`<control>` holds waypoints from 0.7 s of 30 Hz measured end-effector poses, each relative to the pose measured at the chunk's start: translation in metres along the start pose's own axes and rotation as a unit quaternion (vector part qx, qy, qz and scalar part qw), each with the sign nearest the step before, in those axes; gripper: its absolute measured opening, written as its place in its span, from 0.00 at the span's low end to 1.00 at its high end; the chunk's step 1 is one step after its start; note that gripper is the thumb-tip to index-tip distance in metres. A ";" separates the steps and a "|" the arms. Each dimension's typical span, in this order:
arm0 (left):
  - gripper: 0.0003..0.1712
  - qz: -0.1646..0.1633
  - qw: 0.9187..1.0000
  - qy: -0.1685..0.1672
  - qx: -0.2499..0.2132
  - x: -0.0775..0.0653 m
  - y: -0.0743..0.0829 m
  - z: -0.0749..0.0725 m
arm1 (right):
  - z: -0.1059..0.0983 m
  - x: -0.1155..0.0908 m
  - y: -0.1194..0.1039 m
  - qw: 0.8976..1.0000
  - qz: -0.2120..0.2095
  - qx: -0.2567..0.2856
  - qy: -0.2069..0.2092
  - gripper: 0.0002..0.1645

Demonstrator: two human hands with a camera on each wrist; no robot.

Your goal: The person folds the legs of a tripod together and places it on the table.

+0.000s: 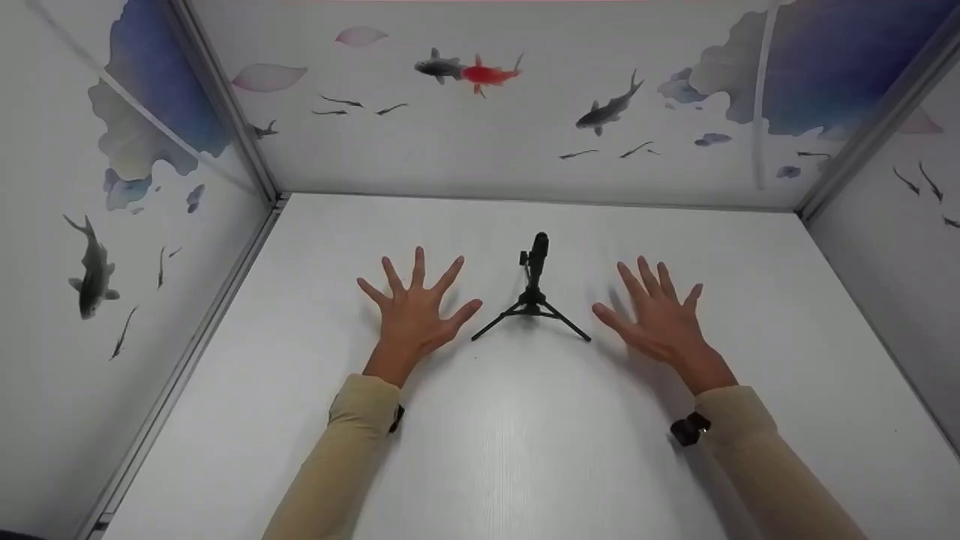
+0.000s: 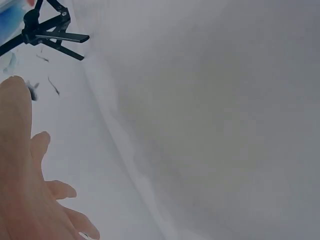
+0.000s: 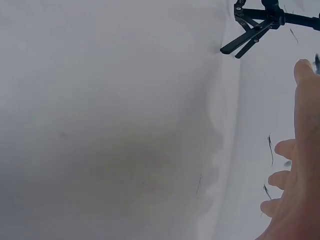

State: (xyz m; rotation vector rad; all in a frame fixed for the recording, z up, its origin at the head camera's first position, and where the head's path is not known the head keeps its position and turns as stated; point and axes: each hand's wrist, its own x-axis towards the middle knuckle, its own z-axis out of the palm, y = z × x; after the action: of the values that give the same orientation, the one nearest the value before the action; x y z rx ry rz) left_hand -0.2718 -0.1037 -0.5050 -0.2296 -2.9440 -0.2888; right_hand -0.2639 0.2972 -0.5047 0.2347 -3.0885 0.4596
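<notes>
A small black tripod (image 1: 532, 292) stands upright on the white table (image 1: 495, 435), its legs spread and a dark upright part with a side knob on top. My left hand (image 1: 412, 315) is to its left, palm down with fingers fanned wide and the thumb tip near one tripod leg. On the other side is my right hand (image 1: 664, 319), fingers also spread and the thumb pointing toward the tripod. Neither hand holds anything. Both wrist views show the tripod's legs beyond the thumb, in the left wrist view (image 2: 50, 30) and the right wrist view (image 3: 260, 25).
White panels printed with fish and blue shapes enclose the table at the back (image 1: 480, 150), left (image 1: 45, 315) and right (image 1: 892, 225). Grey metal strips run along their corners. A black device (image 1: 688, 429) sits at my right wrist, below the tan sleeve (image 1: 750, 435).
</notes>
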 end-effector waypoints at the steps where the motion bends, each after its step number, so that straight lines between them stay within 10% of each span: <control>1: 0.49 0.003 1.000 -0.001 -0.003 -0.001 0.001 0.000 | 0.000 0.000 -0.001 1.000 -0.001 0.002 0.000 0.61; 14: 0.46 0.072 0.996 0.033 -0.038 -0.001 0.014 0.000 | 0.001 0.004 -0.023 0.990 -0.081 0.051 0.102 0.49; 21: 0.45 0.090 0.986 0.062 -0.130 -0.004 0.026 0.002 | -0.002 0.007 -0.048 0.977 -0.120 0.085 0.154 0.38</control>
State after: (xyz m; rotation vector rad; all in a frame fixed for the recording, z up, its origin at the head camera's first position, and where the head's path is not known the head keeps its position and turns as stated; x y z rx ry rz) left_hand -0.2635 -0.0788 -0.5029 -0.4889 -2.7329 -0.6360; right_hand -0.2633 0.2516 -0.4888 0.4823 -2.6779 0.6781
